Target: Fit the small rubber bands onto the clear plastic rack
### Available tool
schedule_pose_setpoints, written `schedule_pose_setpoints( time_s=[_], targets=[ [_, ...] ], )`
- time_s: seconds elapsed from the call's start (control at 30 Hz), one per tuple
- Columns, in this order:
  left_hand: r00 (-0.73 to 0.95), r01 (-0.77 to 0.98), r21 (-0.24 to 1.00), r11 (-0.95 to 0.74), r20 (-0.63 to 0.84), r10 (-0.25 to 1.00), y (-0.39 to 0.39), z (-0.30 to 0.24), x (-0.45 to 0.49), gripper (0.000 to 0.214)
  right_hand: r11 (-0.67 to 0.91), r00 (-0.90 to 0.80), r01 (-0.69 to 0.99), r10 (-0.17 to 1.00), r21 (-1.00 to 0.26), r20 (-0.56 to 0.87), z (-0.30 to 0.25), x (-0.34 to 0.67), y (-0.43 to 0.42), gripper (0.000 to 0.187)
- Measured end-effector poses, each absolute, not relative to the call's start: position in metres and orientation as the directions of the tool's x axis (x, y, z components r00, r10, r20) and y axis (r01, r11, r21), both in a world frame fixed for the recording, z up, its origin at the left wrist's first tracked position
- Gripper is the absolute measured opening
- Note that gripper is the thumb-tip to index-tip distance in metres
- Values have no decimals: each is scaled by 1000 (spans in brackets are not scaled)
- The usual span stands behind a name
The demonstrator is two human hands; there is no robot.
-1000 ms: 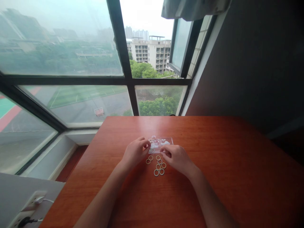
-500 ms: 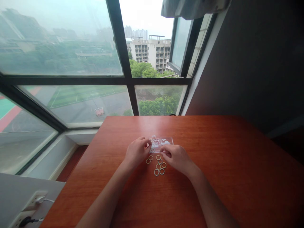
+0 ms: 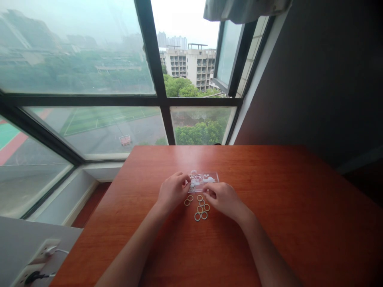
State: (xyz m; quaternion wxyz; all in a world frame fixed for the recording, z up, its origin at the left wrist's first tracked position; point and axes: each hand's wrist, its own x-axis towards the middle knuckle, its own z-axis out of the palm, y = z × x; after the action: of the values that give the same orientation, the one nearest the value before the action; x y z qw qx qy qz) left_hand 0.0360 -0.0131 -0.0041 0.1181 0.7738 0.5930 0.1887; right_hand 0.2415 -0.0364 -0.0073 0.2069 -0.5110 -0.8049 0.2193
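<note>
A flat clear plastic piece (image 3: 213,177) with white marks lies on the table between my hands. My left hand (image 3: 172,190) is at its left end, thumb and fingers pinched together; what they hold, if anything, is too small to make out. At the piece's near right edge, my right hand (image 3: 223,196) has curled fingers with the tips together, and whatever is between them cannot be seen. Some rings rest on the clear piece beside the left fingertips. Several pale rings (image 3: 197,216) are spread on the wood just below, between both wrists.
The reddish-brown wooden table (image 3: 263,167) stands against a large window with dark frames (image 3: 203,102). On the low wall at the left, sockets hold a white plug (image 3: 50,251) and a black plug (image 3: 34,278). A grey curtain (image 3: 233,12) hangs at the top.
My right hand has shifted very slightly to the right. My left hand and the loose rings look nearly the same.
</note>
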Motion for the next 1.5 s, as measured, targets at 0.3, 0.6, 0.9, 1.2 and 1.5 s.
schedule_pose_setpoints(
  time_s=[0.3,0.6,0.9,1.2,1.5],
  targets=[
    [224,858,423,-291,203,953,-14,3,28,14,317,-384,836,921,-448,-65,-11,235,-41,11],
    [239,838,449,-309,206,949,-17,6,28,12,345,-384,843,923,-413,-13,-14,231,-41,9],
    [411,637,650,-414,168,896,-21,3,39,14,343,-307,781,938,-522,158,-10,235,-36,9],
    [452,501,778,-380,139,881,-24,3,44,14,416,-317,735,909,-535,272,-10,234,-37,9],
    [410,579,715,-392,161,898,-21,2,40,12,450,-349,725,893,-520,285,-10,235,-36,11]
  ],
)
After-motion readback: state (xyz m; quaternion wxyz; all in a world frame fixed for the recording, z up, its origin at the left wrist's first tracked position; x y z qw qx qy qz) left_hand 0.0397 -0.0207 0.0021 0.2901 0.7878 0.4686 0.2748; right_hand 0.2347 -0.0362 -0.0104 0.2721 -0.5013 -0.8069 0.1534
